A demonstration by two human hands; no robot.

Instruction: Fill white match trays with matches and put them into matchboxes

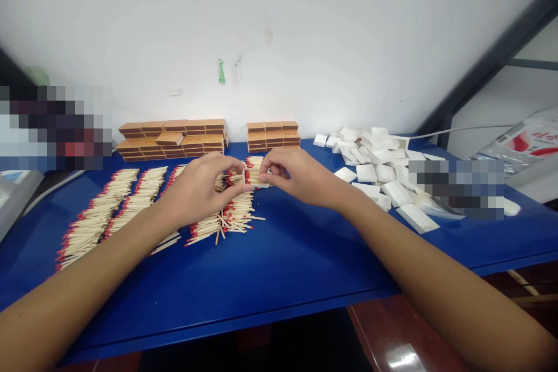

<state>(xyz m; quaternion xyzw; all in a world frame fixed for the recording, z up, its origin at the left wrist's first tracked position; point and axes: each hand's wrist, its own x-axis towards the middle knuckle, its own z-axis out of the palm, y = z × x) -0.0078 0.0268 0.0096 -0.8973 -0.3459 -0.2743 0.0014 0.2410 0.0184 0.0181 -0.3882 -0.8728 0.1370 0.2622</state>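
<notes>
Above the blue table [279, 279], my left hand [213, 180] pinches the end of a small white matchbox tray [244, 176] between thumb and fingers. Red-headed matches [253, 176] lie in this tray. My right hand [296, 174] is curled at the tray's other end, its thumb and fingertips closed on the matches' plain ends. Part of the tray is hidden behind the fingers. Under and beside my left hand lies a row of loose matches [238, 212], some of them crossed and scattered at its near end.
More match rows [93, 218] lie at the left. Brown matchboxes stand by the wall in a long stack [174, 142] and a shorter stack [274, 138]. White empty trays [379, 154] are heaped at the right. A plastic packet [523, 139] is at the far right.
</notes>
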